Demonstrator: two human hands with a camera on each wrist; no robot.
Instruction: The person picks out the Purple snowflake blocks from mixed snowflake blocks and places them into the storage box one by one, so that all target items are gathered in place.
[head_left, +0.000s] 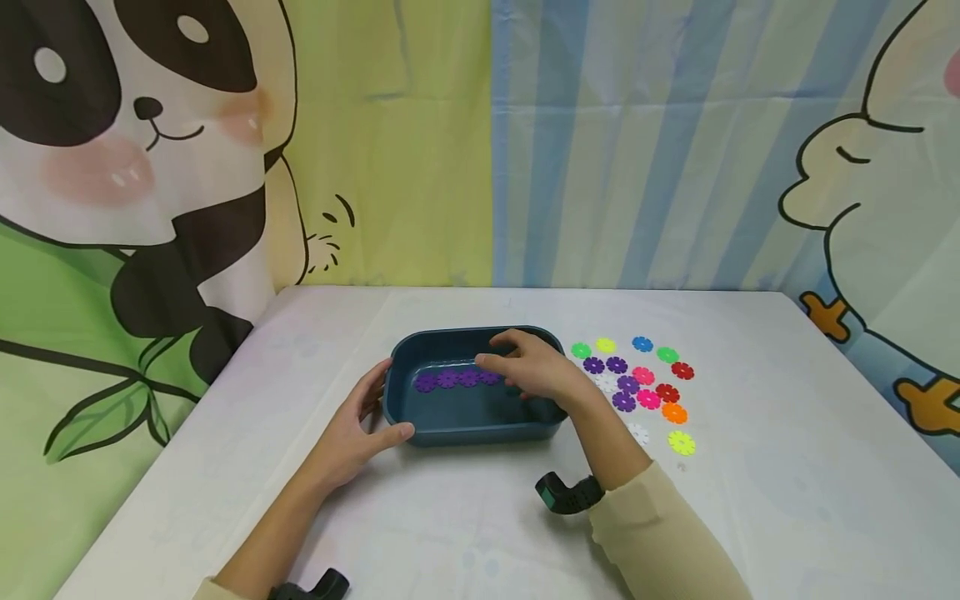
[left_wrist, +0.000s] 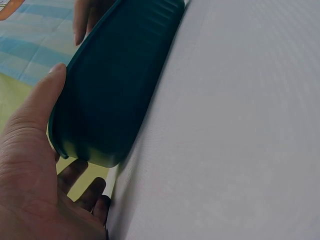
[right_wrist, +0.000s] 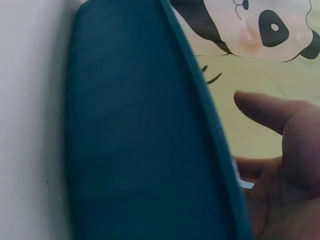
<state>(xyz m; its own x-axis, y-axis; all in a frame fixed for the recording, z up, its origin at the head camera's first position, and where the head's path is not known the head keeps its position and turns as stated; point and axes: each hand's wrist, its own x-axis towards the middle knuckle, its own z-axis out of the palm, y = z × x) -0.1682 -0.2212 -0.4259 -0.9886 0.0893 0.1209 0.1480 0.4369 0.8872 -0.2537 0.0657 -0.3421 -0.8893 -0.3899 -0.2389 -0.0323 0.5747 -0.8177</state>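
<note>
A dark teal plastic tray (head_left: 465, 433) sits on the white table. In it, several purple snowflake discs (head_left: 447, 379) form a row along the far part of its floor. At the tray's left end my left hand (head_left: 358, 433) holds it, thumb by the near corner and fingers round the outside of the end wall. The left wrist view shows the thumb against the tray's side (left_wrist: 107, 85), with fingers bent below. Over the tray's right half hovers my right hand (head_left: 532, 367), thumb and fingers apart. No disc shows between them in the right wrist view.
To the right of the tray lie several loose snowflake discs (head_left: 648, 400) in purple, pink, red, orange, yellow, green, blue and white. Behind the table hangs a printed curtain (head_left: 420, 167) with a panda at left.
</note>
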